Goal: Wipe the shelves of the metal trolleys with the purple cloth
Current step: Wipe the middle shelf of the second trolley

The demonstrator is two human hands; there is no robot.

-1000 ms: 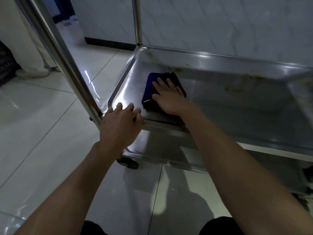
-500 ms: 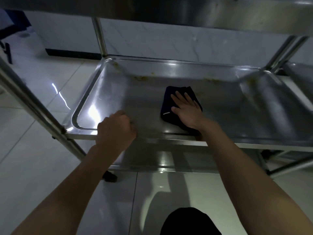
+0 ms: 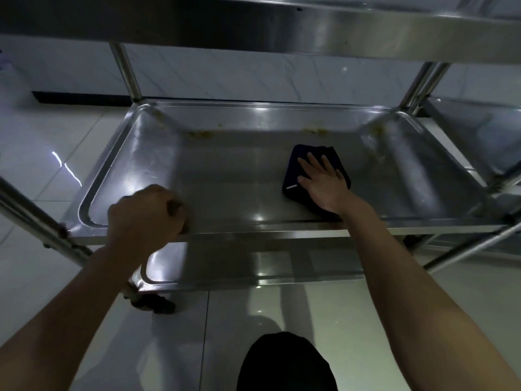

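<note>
The dark purple cloth (image 3: 293, 176) lies folded on the middle shelf (image 3: 225, 179) of a steel trolley, right of centre and near the front rim. My right hand (image 3: 324, 182) presses flat on the cloth with fingers spread. My left hand (image 3: 143, 215) is curled over the shelf's front rim at the left. Yellowish stains (image 3: 201, 134) mark the back edge and right corner of the shelf.
The trolley's top shelf (image 3: 253, 21) overhangs close above. A lower shelf (image 3: 253, 261) sits beneath, with a black castor (image 3: 155, 303) at its front left. A second steel trolley (image 3: 479, 131) stands at the right. White tiled floor and a marble wall surround them.
My right hand has slid the cloth from the shelf's left end to right of centre. My left hand stayed on the front rim and curled tighter. My view dropped under the top shelf.
</note>
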